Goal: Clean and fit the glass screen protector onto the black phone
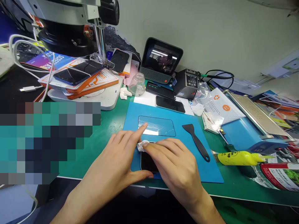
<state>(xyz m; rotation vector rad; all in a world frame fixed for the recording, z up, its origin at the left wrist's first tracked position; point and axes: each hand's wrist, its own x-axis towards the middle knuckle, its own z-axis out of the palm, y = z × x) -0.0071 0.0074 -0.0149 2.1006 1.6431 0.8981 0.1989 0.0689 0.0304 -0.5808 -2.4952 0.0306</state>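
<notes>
A smartphone (147,162) with a black screen lies crosswise on the blue mat (177,173). My right hand (178,163) pinches a crumpled white tissue (140,146) at the phone's upper left corner and covers most of its right part. Beside the phone's left end is my left hand (119,155), index finger stretched out and thumb spread along the phone's lower edge; its other fingers are partly hidden. Just beyond the hands lies a clear screen protector (158,126) with a black border. A black plastic scraper (197,143) rests to the right.
Another phone (170,104) lies behind the mat, near a glass jar (137,84) and a tablet-like display (162,60). A microscope (67,31) overhangs stacked boxes (93,82) at left. A yellow bottle (235,158) and a blue-and-gold device (247,133) occupy the right.
</notes>
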